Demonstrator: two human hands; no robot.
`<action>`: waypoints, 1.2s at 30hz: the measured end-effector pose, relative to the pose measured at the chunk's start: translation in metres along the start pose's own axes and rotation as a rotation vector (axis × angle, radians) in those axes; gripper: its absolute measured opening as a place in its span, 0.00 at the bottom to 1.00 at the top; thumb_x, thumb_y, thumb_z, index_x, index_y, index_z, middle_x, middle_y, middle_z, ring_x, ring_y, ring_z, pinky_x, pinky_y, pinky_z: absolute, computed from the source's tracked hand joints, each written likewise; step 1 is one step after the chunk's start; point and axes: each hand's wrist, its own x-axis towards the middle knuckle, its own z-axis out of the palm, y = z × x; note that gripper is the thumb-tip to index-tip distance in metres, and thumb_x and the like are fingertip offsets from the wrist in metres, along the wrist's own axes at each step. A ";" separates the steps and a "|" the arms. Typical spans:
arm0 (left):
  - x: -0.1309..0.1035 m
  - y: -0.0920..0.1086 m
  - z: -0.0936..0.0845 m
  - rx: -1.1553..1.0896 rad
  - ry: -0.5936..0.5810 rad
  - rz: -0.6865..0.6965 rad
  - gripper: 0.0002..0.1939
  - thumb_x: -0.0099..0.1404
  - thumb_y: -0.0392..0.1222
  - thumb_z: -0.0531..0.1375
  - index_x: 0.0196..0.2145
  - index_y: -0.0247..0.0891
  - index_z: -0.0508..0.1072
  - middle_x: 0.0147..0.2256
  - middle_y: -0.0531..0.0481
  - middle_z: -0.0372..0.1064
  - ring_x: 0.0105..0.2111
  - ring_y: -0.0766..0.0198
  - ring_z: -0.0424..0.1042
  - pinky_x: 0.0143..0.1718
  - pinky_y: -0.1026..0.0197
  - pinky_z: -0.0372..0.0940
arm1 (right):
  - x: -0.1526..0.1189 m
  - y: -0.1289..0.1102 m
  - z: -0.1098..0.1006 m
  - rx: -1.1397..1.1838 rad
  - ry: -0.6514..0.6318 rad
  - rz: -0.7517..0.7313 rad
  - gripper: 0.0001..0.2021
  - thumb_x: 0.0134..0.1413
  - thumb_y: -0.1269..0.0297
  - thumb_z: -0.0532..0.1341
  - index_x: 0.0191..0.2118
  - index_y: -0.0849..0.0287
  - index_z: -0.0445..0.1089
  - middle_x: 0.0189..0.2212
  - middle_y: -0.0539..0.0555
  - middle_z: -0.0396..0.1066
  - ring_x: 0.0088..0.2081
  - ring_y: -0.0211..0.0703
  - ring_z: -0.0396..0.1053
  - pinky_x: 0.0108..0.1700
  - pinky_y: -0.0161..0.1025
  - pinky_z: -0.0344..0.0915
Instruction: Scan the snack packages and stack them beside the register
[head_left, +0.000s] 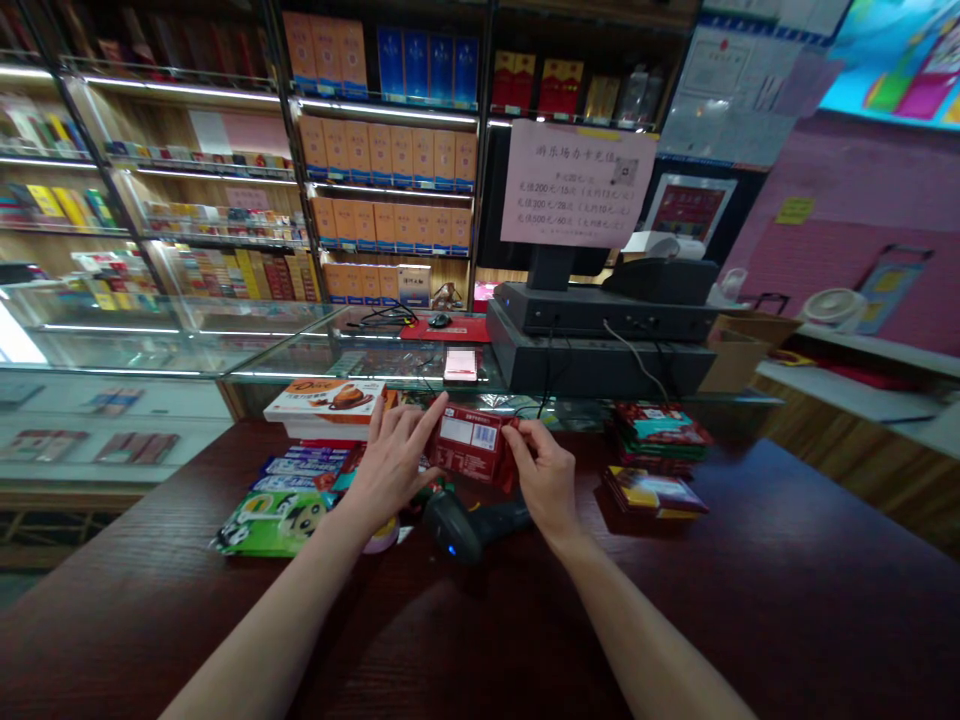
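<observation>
My right hand [547,475] pinches the right end of a dark red snack packet [466,442], whose back faces me with a white label and barcode. At the packet's left edge is my left hand [397,450], its fingers stretched out and apart; whether it touches the wrapper I cannot tell. Below the packet a black barcode scanner [452,528] lies on the brown wooden counter [420,640], a blue light glowing on it. Beside my left forearm are a green panda packet [262,522] and several purple packets [304,465]. Some small items under my left hand are partly hidden.
Behind my left hand sits a white and orange Dove box [326,402]. To the right lie stacked packets [660,432] and a yellow-brown packet [654,490]. A monitor with a pink sign [574,185] and a dark register base [600,345] stand beyond, near a mouse [439,321].
</observation>
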 end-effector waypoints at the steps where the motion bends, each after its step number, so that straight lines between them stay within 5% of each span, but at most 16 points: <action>1: 0.000 0.000 0.001 0.015 0.001 -0.003 0.55 0.59 0.45 0.67 0.71 0.44 0.36 0.50 0.45 0.66 0.53 0.49 0.63 0.68 0.35 0.39 | -0.001 0.000 0.001 -0.009 -0.004 -0.005 0.13 0.65 0.53 0.57 0.34 0.55 0.71 0.28 0.50 0.73 0.28 0.40 0.68 0.34 0.34 0.63; 15: -0.003 0.006 0.003 0.088 -0.033 -0.083 0.48 0.56 0.43 0.68 0.69 0.47 0.51 0.44 0.48 0.67 0.51 0.49 0.65 0.68 0.34 0.40 | -0.005 0.008 0.004 0.003 -0.099 -0.014 0.13 0.66 0.52 0.56 0.38 0.54 0.72 0.31 0.51 0.75 0.33 0.43 0.71 0.38 0.37 0.66; 20: -0.005 0.006 0.003 0.084 0.003 -0.096 0.46 0.54 0.42 0.69 0.67 0.47 0.56 0.52 0.43 0.64 0.56 0.47 0.63 0.69 0.34 0.38 | -0.004 0.008 0.004 0.064 -0.124 0.048 0.12 0.64 0.52 0.57 0.37 0.54 0.72 0.31 0.50 0.75 0.33 0.43 0.72 0.37 0.36 0.67; 25: -0.005 0.006 0.001 0.035 -0.012 -0.034 0.46 0.56 0.42 0.67 0.68 0.44 0.53 0.66 0.41 0.55 0.68 0.46 0.50 0.70 0.36 0.32 | -0.003 0.009 0.005 0.126 -0.142 0.086 0.12 0.63 0.52 0.58 0.38 0.55 0.72 0.31 0.51 0.76 0.33 0.43 0.73 0.37 0.36 0.67; 36: -0.006 -0.005 0.001 0.031 -0.029 -0.056 0.45 0.57 0.41 0.65 0.69 0.41 0.51 0.65 0.44 0.58 0.69 0.48 0.49 0.70 0.37 0.25 | 0.003 0.013 0.002 0.275 -0.236 0.156 0.16 0.63 0.53 0.58 0.50 0.56 0.70 0.29 0.49 0.75 0.31 0.41 0.74 0.37 0.36 0.69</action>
